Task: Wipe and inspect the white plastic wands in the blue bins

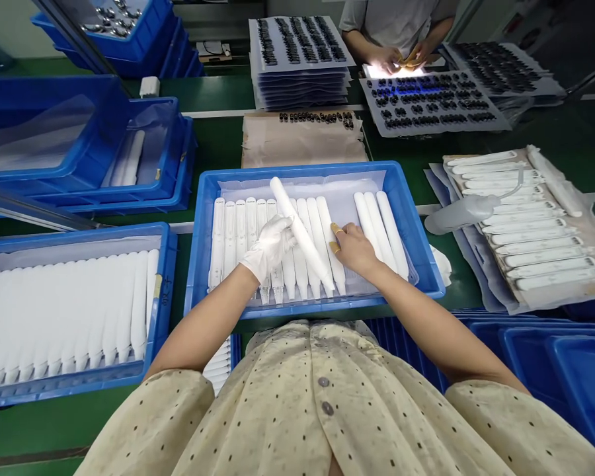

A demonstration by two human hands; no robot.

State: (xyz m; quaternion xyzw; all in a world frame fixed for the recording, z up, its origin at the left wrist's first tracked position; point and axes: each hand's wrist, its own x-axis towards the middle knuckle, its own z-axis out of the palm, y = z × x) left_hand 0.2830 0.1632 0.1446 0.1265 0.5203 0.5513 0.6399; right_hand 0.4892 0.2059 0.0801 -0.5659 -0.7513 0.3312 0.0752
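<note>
1 white casing (pixel 297 225) in left hand (pixel 270 246), 3 by right hand (pixel 353 248)

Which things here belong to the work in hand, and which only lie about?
In use: left hand, gripping a white stick; right hand, on the row of sticks in the middle blue tray.
Lying about: left tray of sticks; stacked blue trays; sheets of black parts; bagged sticks at right.

Left blue bin (pixel 168 264) holds a row of white casings (pixel 79 311); grey trays (pixel 425 129) on the green counter (pixel 218 142) carry black parts (pixel 426 99).
</note>
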